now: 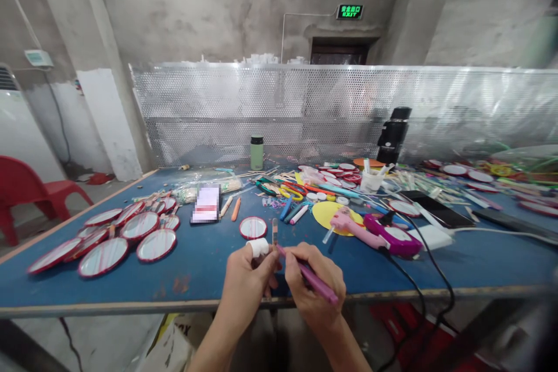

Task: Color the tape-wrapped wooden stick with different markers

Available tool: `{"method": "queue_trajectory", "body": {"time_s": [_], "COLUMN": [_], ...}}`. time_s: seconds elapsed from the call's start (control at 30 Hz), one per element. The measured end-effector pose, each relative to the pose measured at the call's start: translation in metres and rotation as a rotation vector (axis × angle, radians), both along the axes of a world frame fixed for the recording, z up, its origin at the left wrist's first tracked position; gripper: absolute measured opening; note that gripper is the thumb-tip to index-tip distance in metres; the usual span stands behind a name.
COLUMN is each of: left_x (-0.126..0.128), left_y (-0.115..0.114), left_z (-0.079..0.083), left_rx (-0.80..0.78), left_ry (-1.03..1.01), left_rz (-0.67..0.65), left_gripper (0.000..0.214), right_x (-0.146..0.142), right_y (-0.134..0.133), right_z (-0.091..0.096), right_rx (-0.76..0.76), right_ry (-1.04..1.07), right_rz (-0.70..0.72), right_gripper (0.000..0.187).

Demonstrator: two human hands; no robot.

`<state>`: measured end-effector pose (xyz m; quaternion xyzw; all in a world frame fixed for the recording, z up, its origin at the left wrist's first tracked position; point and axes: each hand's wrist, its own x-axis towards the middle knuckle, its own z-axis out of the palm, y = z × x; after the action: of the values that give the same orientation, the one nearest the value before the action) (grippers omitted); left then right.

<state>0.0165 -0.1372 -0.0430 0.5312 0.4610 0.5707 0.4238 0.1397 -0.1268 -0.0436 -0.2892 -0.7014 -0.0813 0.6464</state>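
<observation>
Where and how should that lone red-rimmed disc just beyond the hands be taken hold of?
Probably pinch opposite edges of the red-rimmed disc, with the grip coming down from above and its left. It lies flat, its round edge exposed at the sides; bare tabletop borders its left, while the small stick held up by the left hand is close on its right.

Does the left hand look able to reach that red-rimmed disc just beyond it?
Probably yes: the disc lies just past the left hand, with nothing visible blocking the way, though it may need to release the small stick first.
</observation>
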Motion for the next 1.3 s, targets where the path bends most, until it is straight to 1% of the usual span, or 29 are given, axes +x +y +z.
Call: {"method": "queue_trajectory", "body": {"time_s": [0.17, 0.37, 0.57, 0.83, 1.07, 1.3], "left_x": [-0.0002, 0.0003, -0.0002, 0.0006, -0.0002, 0.0004], "left_y": [-0.0003, 0.0003, 0.0007, -0.0007, 0.0005, -0.0005], "left_z": [-0.0006, -0.0011, -0.0021, 0.0005, -0.0025, 0.0004], "left_rx": [-0.008, 0.005, 0.009, -0.008, -0.003, 0.013], "left_ry": [-0.006, -0.019, -0.017, -0.025, -0.003, -0.015], "left_rz": [0.001, 0.024, 0.01, 0.012, 0.007, 0.009], "left_gripper": [0.031, 0.029, 0.028, 0.031, 0.03, 0.028], "right_x": [-0.0006, -0.0016, -0.0014, -0.0003, -0.0008, -0.0012], "right_y": [-0.0024, -0.002, -0.001, -0.001, -0.0008, -0.0013], "right_z": [0.0021, 0.0023, 0.0006, -0.001, 0.0002, 0.0007], "right_rx": [-0.004, 0.007, 0.005, -0.002, -0.002, 0.016], "right_ry": [0.015, -0.001, -0.001, 0.011, 0.012, -0.002], "right_rz": [-0.012, -0.001, -0.007, -0.027, -0.026, -0.008], "right_gripper": [0.013, 0.013, 0.013, 0.014, 0.014, 0.013]}}
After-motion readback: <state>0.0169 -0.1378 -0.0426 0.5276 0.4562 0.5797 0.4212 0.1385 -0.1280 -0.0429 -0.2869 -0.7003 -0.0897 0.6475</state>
